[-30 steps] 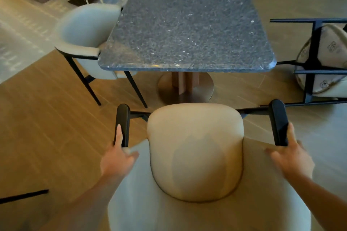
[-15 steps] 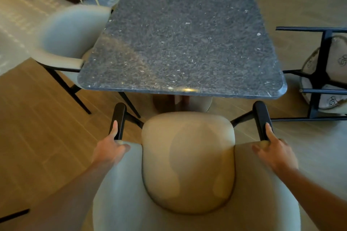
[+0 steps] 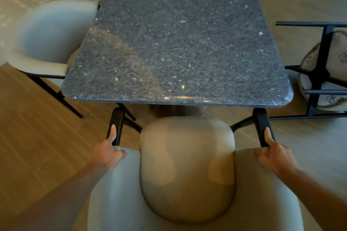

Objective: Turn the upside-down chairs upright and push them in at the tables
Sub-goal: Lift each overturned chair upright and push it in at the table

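Now, my notes:
Chair: upright beige cushioned armchair with black arms [image 3: 187,170], directly below me, arm tips meeting dark speckled stone table [image 3: 180,43] edge.
Grip: left hand [image 3: 107,154], right hand [image 3: 272,157] curled round armrest rears.
Axis: table dead ahead; hands equidistant.

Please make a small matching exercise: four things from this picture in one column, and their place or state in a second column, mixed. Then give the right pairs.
Things
1. near chair
2. left chair
3. right chair
4. table

States
A. tipped over, black legs showing
B. dark speckled stone top
C. held by left hand and right hand
D. upright, tucked under the table's left edge

Pairs: 1-C, 2-D, 3-A, 4-B
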{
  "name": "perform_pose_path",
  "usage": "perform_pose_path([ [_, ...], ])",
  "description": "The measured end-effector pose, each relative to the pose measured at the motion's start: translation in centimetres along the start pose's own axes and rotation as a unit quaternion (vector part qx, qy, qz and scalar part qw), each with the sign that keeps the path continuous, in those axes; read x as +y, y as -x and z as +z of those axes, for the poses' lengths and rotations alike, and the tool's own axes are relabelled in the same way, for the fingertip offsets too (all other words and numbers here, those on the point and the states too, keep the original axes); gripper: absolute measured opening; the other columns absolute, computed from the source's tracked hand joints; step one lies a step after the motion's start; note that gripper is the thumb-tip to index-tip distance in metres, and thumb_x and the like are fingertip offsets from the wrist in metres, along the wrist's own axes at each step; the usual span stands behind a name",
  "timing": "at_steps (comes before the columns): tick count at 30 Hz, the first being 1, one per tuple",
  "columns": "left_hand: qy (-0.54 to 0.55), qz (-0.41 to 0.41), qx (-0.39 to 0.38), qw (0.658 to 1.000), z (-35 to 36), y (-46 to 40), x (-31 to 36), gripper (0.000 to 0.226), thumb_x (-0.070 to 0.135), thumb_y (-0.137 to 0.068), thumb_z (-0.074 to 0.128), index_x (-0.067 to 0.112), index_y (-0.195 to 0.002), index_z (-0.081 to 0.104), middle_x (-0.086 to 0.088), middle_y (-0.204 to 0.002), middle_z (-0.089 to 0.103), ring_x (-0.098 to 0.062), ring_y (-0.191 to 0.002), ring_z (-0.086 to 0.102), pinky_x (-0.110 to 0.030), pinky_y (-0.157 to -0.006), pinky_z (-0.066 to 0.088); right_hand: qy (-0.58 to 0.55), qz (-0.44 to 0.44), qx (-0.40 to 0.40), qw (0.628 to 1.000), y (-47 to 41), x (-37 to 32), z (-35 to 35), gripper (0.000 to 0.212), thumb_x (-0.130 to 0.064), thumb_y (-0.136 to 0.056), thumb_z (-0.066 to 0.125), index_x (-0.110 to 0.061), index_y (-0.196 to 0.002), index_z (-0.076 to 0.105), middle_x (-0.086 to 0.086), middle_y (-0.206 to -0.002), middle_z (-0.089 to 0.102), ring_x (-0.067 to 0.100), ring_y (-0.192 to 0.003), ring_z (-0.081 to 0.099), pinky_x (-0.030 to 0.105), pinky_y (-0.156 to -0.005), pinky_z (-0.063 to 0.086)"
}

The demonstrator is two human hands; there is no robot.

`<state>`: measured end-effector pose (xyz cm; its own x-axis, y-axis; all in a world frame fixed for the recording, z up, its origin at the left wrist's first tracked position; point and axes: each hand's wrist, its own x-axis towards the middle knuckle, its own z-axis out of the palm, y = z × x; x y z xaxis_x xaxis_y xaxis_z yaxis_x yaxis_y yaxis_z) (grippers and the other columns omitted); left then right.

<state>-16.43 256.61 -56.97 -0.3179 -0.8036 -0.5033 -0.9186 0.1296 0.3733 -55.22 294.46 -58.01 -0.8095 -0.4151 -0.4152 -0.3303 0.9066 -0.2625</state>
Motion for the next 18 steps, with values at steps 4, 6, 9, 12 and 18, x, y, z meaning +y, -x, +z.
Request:
perform_pose_path([
  [4, -0.003, 0.003, -0.027, 1.000, -0.3, -1.8, 0.1, 0.115, 0.022, -0.083, 0.081, 0.047, -0.162, 0.002, -0.004, -0.082, 0.073, -0.019, -0.064, 0.066, -0.028, -0.053, 0.050, 0.003, 0.010, -0.021, 1.000, -0.7, 0.1, 0.9, 0.099, -0.041, -0.093, 0.066, -0.033, -0.166, 0.000, 0.004, -0.095, 0.059, 0.003, -0.064, 0.050, 0.016, -0.047, 0.034],
  [6, -0.029, 0.001, -0.035, 0.999, -0.5, -2.4, 0.1, 0.115, 0.023, -0.083, 0.080, 0.047, -0.163, 0.000, -0.008, -0.105, 0.071, -0.019, -0.068, 0.067, -0.027, -0.054, 0.048, 0.007, 0.014, -0.032, 0.999, -0.8, 0.0, 1.5, 0.099, -0.041, -0.092, 0.066, -0.034, -0.166, -0.001, 0.001, -0.094, 0.055, 0.005, -0.065, 0.053, 0.017, -0.047, 0.036],
  [9, -0.040, -0.003, -0.039, 0.998, -0.8, -3.0, -0.1, 0.115, 0.022, -0.084, 0.080, 0.044, -0.163, 0.001, -0.021, -0.130, 0.066, -0.018, -0.071, 0.062, -0.029, -0.059, 0.048, 0.007, 0.024, -0.048, 0.999, -0.8, -0.4, 2.3, 0.097, -0.038, -0.092, 0.064, -0.036, -0.165, 0.000, -0.002, -0.089, 0.051, 0.009, -0.064, 0.057, 0.017, -0.046, 0.037],
  [12, -0.045, 0.007, -0.035, 0.998, -1.0, -3.6, -0.5, 0.115, 0.021, -0.083, 0.081, 0.043, -0.164, 0.001, -0.019, -0.145, 0.058, -0.010, -0.072, 0.051, -0.030, -0.064, 0.045, 0.011, 0.023, -0.053, 0.998, -0.8, -0.7, 3.0, 0.096, -0.035, -0.091, 0.062, -0.037, -0.166, 0.000, -0.001, -0.091, 0.052, 0.006, -0.065, 0.054, 0.015, -0.047, 0.036],
  [18, -0.056, 0.006, -0.044, 0.997, -1.8, -5.1, -0.6, 0.114, 0.023, -0.084, 0.080, 0.041, -0.164, 0.001, -0.020, -0.144, 0.058, -0.022, -0.088, 0.064, -0.035, -0.074, 0.049, 0.036, 0.020, -0.049, 0.998, -1.8, -1.5, 3.9, 0.098, -0.036, -0.089, 0.063, -0.036, -0.165, 0.002, 0.002, -0.089, 0.053, 0.009, -0.062, 0.051, 0.021, -0.049, 0.038],
])
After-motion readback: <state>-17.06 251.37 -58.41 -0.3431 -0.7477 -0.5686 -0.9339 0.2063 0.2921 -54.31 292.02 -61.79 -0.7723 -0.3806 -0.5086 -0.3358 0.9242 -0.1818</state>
